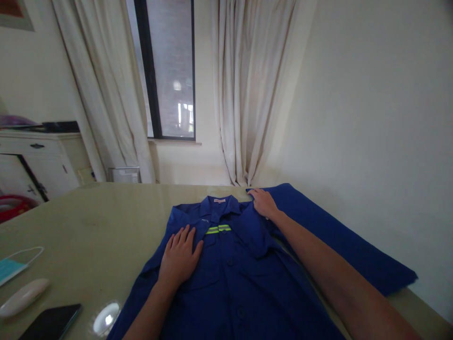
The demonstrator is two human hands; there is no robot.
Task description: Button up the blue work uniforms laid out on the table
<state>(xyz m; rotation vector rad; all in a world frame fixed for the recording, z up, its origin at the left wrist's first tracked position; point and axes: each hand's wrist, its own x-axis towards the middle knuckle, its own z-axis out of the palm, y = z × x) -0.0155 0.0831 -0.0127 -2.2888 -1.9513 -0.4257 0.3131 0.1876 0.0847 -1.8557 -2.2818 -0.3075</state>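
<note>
1. My blue shirt (230, 278) lies on the pale, shiny table (106, 226), right in front of me, with its buttons up.
2. Its collar (231, 204) is at the far end, and a small label (219, 200) shows inside it.
3. A bright yellow-green stripe (224, 228) goes across the chest.
4. My left hand (180, 255) rests flat on the left side of the shirt, fingers spread out, not grabbing anything.
5. My right hand (264, 203) reaches farther, beside the shirt's right shoulder, and touches the top edge of a big blue cloth (329, 231). I cannot tell if my fingers pinch it.
6. That cloth lies along the table's right side, by the wall (382, 141).
7. Over on my left are a face mask (12, 270), a long white thing (24, 297), a black phone (51, 323) and a shiny round thing (106, 318).
8. Past the table hang pale curtains (240, 94) beside a window (173, 71).
</note>
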